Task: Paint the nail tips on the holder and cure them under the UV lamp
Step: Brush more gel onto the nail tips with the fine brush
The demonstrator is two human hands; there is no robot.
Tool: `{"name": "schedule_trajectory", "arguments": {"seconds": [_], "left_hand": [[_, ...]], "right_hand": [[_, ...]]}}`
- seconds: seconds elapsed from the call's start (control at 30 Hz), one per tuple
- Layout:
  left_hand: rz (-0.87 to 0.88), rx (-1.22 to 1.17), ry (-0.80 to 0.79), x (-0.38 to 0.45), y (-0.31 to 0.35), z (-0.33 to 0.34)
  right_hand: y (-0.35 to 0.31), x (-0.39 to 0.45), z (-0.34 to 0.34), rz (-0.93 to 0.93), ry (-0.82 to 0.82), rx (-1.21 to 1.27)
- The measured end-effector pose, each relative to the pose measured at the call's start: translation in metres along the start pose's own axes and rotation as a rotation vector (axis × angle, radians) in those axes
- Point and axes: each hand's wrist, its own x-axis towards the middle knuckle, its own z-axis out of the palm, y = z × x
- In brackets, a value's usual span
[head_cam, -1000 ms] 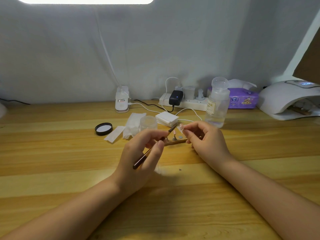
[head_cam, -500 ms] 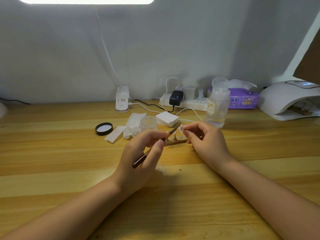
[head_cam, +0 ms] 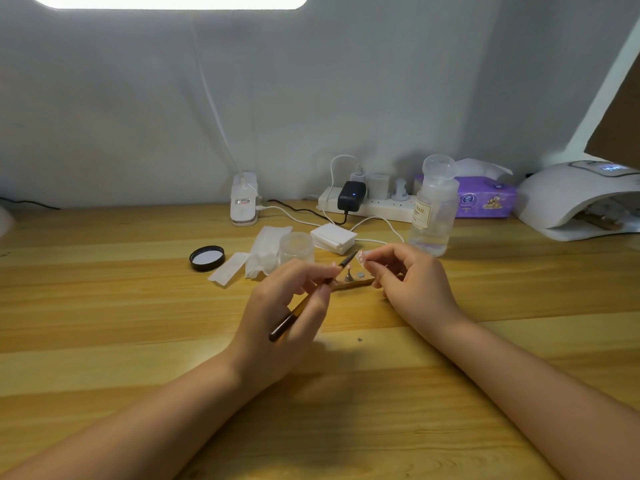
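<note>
My left hand [head_cam: 284,313] grips a thin dark-handled brush [head_cam: 304,303] like a pen, its tip pointing up and right. My right hand [head_cam: 412,282] pinches a pale nail tip [head_cam: 361,257] by its small stand, just above the table. The brush tip sits right against that nail tip. Below them a small wooden holder [head_cam: 355,281] lies on the table with a metal peg standing on it. The white UV lamp [head_cam: 571,199] stands at the far right, its display lit.
A clear jar [head_cam: 296,245], its black lid [head_cam: 207,258], white wipes [head_cam: 265,252], a pad stack [head_cam: 333,237], a clear pump bottle [head_cam: 434,209], a power strip [head_cam: 367,202], a purple tissue pack [head_cam: 485,199] and a lamp clamp [head_cam: 244,199] crowd the back of the wooden table [head_cam: 104,323].
The brush tip has crept slightly up and right toward the nail tip held by my right hand. Both hands otherwise stay in place.
</note>
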Motion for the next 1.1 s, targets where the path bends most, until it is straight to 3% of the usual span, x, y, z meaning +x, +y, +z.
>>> {"name": "schedule_trajectory", "arguments": {"seconds": [0.23,0.53,1.1], "left_hand": [[-0.01,0.015,-0.06,-0.0012,-0.0049,-0.0007],[-0.008,-0.011,0.042,-0.0001,-0.0007,-0.0003],[-0.005,-0.02,-0.009,-0.0005,-0.004,0.0015]], "right_hand": [[-0.001,-0.0007,-0.0002,-0.007,0.009,-0.004],[-0.0013,-0.0008,0.0,0.002,0.014,0.007],[0.0016,0.001,0.0007,0.015,0.015,0.009]]}}
